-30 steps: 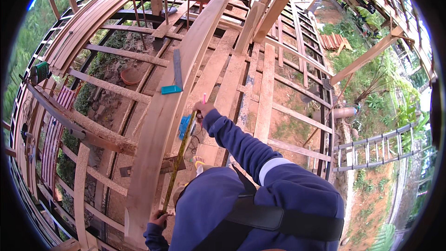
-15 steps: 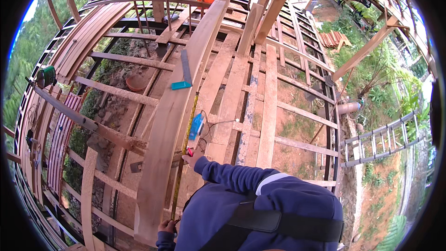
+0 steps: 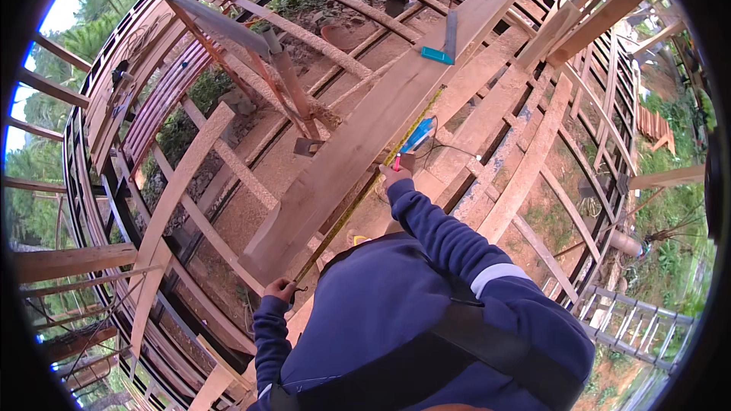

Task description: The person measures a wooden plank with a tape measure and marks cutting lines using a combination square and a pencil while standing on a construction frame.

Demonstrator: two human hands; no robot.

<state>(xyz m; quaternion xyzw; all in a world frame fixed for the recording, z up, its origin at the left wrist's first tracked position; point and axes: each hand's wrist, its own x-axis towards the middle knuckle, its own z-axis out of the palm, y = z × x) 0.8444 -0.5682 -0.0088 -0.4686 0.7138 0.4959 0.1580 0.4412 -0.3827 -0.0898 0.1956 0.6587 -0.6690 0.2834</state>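
Note:
A long wooden plank (image 3: 358, 137) runs diagonally ahead of me, with a metal-and-teal square (image 3: 435, 55) near its far end. A yellow tape measure (image 3: 343, 225) is stretched along its right edge. My left hand (image 3: 279, 289) is closed on the tape at the near end. My right hand (image 3: 394, 175) is closed on a pink pencil (image 3: 397, 160), beside the tape at about the middle of the plank. A blue power tool (image 3: 419, 134) with a cord lies just beyond my right hand.
I am over an open frame of wooden joists (image 3: 251, 174) with gaps showing dirt and plants below. An upright post (image 3: 598, 11) stands at upper right, an aluminium ladder (image 3: 632, 327) lies at lower right, and stacked boards (image 3: 114, 106) lie along the left side.
My view has swung, so more of the left side shows. My right hand moved back along the tape from farther out, between the earliest frame and the middle one. The tape stays stretched.

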